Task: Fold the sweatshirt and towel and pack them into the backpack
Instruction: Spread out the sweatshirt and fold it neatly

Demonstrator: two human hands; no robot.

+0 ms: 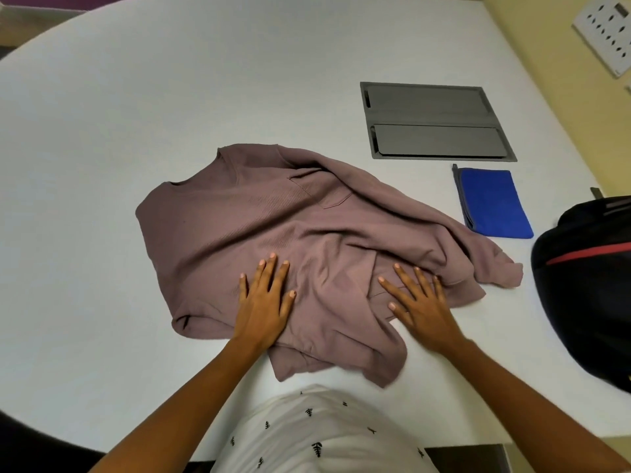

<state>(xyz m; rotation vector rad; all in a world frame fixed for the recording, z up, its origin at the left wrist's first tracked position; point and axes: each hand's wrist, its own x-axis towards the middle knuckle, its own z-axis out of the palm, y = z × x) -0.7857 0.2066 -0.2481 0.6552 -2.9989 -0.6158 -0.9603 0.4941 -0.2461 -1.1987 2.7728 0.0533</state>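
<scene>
Backpack (pixel 587 302), right of sweatshirt (pixel 273 227): cropped by right frame edge, opening not visible. Wall plate (pixel 606 42), beyond and right of sweatshirt: cropped too, markings illegible.

Sweatshirt (pixel 273 227) lies mid-table (pixel 136 97), with its near edge close to the person. Both hands rest flat on its near part, left hand (pixel 264 302) left of centre and right hand (pixel 421 307) to the right, apart from each other. Towel (pixel 493 204) lies on the table just beside the sweatshirt's right side. Hatch panel (pixel 433 121) sits in the tabletop behind the towel, near it. Backpack (pixel 587 285) sits at the right table edge, right of the towel, partly out of frame. Socket plate (pixel 606 32) is on the wall, far right, behind all of it.
</scene>
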